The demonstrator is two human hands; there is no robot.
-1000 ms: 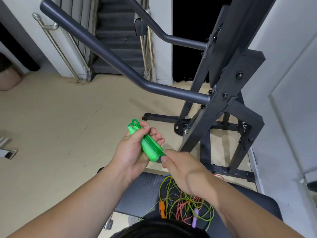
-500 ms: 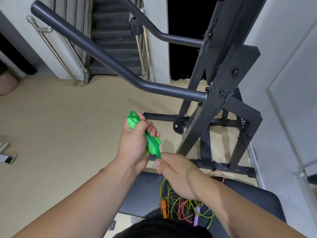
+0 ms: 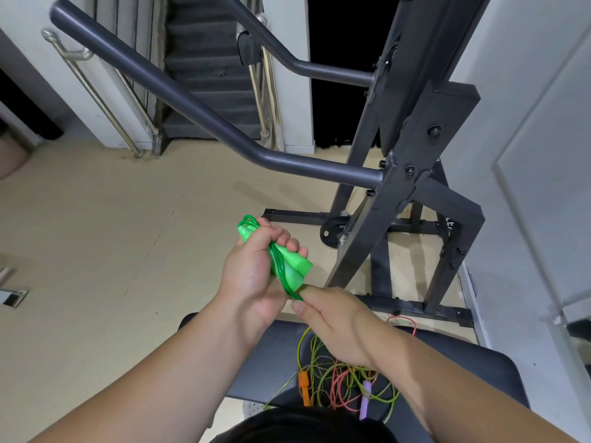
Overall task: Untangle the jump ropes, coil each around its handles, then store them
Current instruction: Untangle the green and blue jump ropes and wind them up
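Note:
My left hand grips two bright green jump-rope handles held together, with green cord looped over their top end. Just below the handles, my right hand pinches the green cord between thumb and forefinger. Under my right forearm, a tangle of yellow-green and pink ropes lies on a black padded bench. An orange handle and a purple handle sit in that tangle.
A dark steel gym frame with long angled bars stands ahead and to the right. A white wall is on the right. Beige floor spreads to the left, and a staircase rises at the back.
The green handles turned in my left hand, their lower ends now swung out to the right. My right hand stayed on the cord beneath them.

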